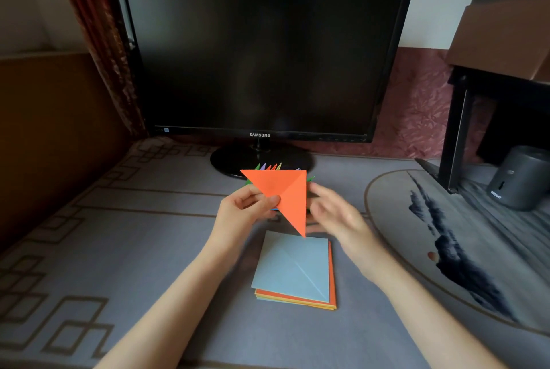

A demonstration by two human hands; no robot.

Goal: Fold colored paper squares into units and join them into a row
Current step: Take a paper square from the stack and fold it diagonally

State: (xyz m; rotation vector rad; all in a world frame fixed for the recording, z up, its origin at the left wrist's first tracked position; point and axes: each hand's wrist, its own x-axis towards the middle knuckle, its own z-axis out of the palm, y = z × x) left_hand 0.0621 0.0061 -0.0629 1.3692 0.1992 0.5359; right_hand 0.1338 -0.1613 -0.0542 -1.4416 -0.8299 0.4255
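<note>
Head view: a person's two bare arms reach forward over a grey patterned desk [125,249].
Left hand [247,205]: closed in a pinch on the orange paper [282,193], thumb on the near face at the paper's left-centre, fingers behind it.
Orange paper: folded to a triangle, held up off the desk, one long edge level on top, its point hanging down just right of the left hand; a diagonal crease runs across it.
Right hand [333,214]: motion-blurred, fingers spread and loosely open, just right of the orange paper; whether it touches the paper's right edge I cannot tell, and it has no grip on anything that I can see.
Stack [294,270]: flat paper squares on the desk, below and nearer than both hands, between the forearms; top sheet pale blue with a diagonal crease, orange and yellow edges showing beneath it.
Joined units [269,167]: green, purple, orange and yellow tips poking up just beyond the orange paper, mostly hidden behind it; how they lie I cannot tell.
Monitor [262,53]: dark screen, well beyond the hands, its round base right behind the joined units.
Grey cylinder [519,178]: far right of the right hand, under a black stand [458,130].
</note>
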